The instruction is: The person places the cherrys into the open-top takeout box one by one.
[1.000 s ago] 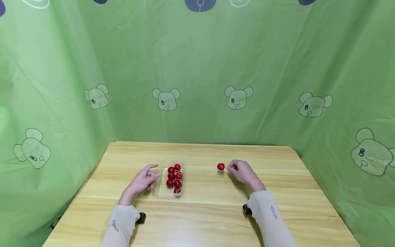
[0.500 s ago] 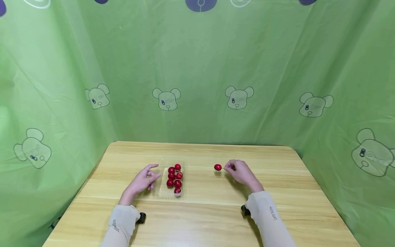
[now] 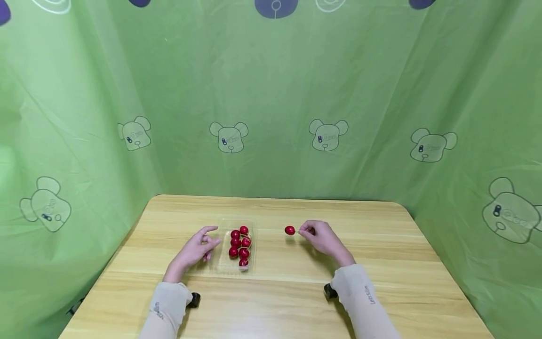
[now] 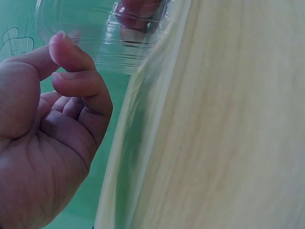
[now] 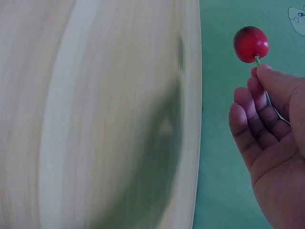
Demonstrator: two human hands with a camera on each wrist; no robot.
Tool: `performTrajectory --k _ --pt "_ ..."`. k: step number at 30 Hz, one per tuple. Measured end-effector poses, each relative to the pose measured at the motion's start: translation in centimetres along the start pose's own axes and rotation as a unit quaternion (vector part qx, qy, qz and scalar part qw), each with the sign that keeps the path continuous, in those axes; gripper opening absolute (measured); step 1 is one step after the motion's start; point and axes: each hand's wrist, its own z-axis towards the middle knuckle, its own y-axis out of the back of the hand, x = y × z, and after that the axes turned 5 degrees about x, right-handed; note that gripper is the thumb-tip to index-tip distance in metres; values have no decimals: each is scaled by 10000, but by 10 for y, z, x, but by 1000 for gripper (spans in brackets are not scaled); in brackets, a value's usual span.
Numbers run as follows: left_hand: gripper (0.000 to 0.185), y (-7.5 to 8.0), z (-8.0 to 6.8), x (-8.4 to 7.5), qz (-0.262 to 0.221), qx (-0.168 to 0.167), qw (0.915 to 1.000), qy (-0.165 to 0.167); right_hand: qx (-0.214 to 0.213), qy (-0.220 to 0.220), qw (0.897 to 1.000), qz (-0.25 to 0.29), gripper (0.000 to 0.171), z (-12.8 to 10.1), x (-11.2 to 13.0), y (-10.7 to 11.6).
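Leftward goes the right hand [image 3: 322,237], fingers pinching a cherry [image 3: 290,230] by its stem — nearer the clear tray [image 3: 224,263] mid-surface. Left hand [image 3: 195,248] rests beside it, fingers relaxed.

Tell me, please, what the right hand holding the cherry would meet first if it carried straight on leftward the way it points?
Probably the clear plastic tray of cherries. The right hand pinches its cherry by the stem; only bare table lies between, though height is unclear.
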Motion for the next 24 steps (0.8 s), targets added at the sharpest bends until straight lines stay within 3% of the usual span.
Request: performTrajectory --k 24 --pt "69 0 0 0 -82 44 10000 -14 419 279 9985 233 19 8 20 -18"
